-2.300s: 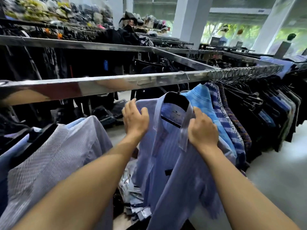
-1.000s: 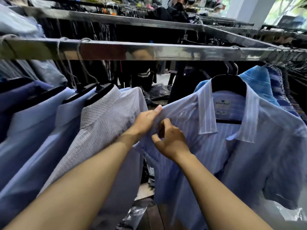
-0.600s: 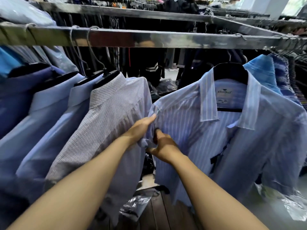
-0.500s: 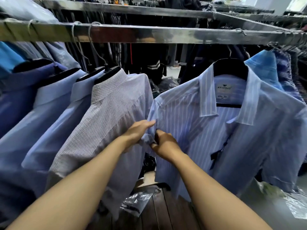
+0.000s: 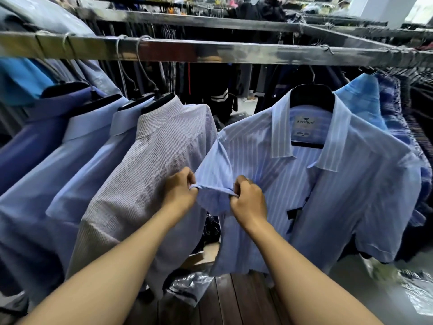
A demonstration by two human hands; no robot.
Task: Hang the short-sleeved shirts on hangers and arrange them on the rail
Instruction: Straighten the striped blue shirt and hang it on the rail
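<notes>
Nearest thing first: both hands are on the sleeve point(image 5: 212, 174). The left hand point(image 5: 179, 192) pinches one end of the hem and the right hand point(image 5: 249, 200) pinches the other, fingers curled tight on the cloth, with the hem pulled flat between them. Below them a crumpled plastic bag point(image 5: 187, 286) lies on the floor.

The sleeve belongs to the striped shirt point(image 5: 304, 188), which already hangs on a black hanger point(image 5: 311, 95), front open, collar spread. Just beside it on the left is a grey shirt point(image 5: 152, 172), their shoulders nearly touching, and a blue shirt point(image 5: 360, 102) sits behind it on the right.

Handling-wise, I'd guess it's thin, light cotton: soft, floppy, creases easily, nothing fragile. Hems and seams look like the best places to grab for smoothing. To shift the whole thing, take it by the hanger neck and don't drag the cloth.

The hook goes over the rail point(image 5: 210, 51), so hanging looks done and this is just tidying. Further back there's another rack point(image 5: 187, 19) packed with dark clothes.
</notes>
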